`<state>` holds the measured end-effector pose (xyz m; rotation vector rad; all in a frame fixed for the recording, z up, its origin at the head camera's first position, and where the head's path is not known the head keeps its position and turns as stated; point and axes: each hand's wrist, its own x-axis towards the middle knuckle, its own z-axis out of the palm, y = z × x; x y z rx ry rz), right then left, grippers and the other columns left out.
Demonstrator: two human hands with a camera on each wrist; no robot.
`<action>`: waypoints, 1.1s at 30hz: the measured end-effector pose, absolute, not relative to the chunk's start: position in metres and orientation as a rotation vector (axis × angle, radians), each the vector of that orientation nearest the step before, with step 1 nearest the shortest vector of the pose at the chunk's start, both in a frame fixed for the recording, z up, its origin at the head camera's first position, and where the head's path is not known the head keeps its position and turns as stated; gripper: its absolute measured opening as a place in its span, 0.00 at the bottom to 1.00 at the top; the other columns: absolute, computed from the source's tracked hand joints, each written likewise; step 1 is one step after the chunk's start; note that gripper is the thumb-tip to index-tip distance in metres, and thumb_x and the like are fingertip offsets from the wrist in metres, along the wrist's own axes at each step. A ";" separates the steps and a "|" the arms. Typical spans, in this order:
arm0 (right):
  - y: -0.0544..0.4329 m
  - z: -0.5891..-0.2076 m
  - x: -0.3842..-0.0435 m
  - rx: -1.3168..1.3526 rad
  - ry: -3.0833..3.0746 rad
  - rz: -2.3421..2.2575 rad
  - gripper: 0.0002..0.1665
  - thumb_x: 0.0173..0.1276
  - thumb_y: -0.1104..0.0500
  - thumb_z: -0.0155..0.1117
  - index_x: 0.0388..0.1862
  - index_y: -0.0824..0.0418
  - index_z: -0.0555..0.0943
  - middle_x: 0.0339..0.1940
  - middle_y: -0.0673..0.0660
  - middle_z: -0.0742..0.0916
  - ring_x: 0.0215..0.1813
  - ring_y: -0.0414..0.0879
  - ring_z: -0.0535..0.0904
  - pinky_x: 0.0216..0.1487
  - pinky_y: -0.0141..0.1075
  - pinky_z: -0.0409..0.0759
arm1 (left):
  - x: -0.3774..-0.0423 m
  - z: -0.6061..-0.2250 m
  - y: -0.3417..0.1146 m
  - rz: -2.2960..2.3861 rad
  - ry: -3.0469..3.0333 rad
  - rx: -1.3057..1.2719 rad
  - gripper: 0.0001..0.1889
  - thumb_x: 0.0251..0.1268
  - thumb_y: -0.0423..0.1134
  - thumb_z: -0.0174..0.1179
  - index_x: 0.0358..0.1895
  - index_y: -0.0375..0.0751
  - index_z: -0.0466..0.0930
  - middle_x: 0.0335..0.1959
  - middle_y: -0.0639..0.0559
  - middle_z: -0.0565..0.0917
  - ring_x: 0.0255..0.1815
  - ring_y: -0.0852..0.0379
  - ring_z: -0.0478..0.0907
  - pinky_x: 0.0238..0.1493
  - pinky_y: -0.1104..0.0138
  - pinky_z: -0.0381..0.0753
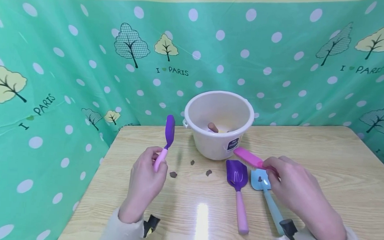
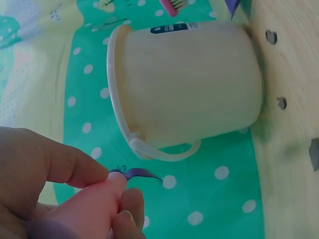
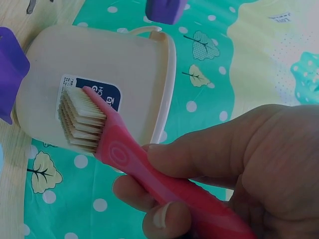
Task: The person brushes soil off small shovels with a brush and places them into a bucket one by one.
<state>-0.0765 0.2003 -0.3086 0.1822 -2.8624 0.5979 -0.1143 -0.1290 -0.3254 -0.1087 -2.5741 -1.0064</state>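
Observation:
My left hand (image 1: 145,182) grips the pink handle of a purple-headed toy shovel (image 1: 170,130), held up left of the bucket, its head seen nearly edge-on. In the left wrist view, thumb and fingers (image 2: 75,162) close round that handle. My right hand (image 1: 292,185) holds a pink brush (image 1: 249,158) with pale bristles, its head in front of the bucket's right side. The bristles (image 3: 82,122) overlap the bucket's label in the right wrist view. Below the brush lie a second purple shovel (image 1: 237,172) with a pink handle and a light-blue shovel (image 1: 273,207) bearing a dark crumb.
A white bucket (image 1: 207,145) stands at the table's back edge, with a brown piece (image 1: 213,127) and other items inside. Several dark crumbs (image 1: 173,174) lie on the wooden table (image 1: 343,157) before it. A green dotted curtain (image 1: 213,46) hangs behind.

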 end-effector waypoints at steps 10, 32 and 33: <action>0.199 -0.310 -0.076 0.209 -2.835 0.586 0.11 0.58 0.68 0.63 0.40 0.59 0.84 0.26 0.51 0.78 0.22 0.43 0.67 0.18 0.35 0.63 | -0.129 -0.300 -0.129 -0.838 -2.559 -0.277 0.17 0.54 0.29 0.57 0.50 0.37 0.78 0.31 0.50 0.79 0.28 0.54 0.71 0.28 0.63 0.69; 0.198 -0.311 -0.076 0.204 -2.850 0.582 0.12 0.58 0.68 0.64 0.40 0.59 0.84 0.26 0.51 0.78 0.22 0.44 0.67 0.19 0.35 0.64 | -0.191 -0.243 -0.073 -0.575 -2.800 -0.484 0.10 0.61 0.34 0.59 0.44 0.40 0.83 0.30 0.51 0.81 0.22 0.55 0.73 0.20 0.65 0.71; 0.198 -0.311 -0.077 0.204 -2.849 0.583 0.12 0.58 0.68 0.64 0.40 0.59 0.84 0.26 0.51 0.79 0.22 0.44 0.67 0.19 0.35 0.64 | -0.195 -0.242 -0.070 -0.557 -2.809 -0.487 0.09 0.62 0.35 0.59 0.44 0.40 0.84 0.31 0.51 0.82 0.23 0.54 0.74 0.20 0.65 0.72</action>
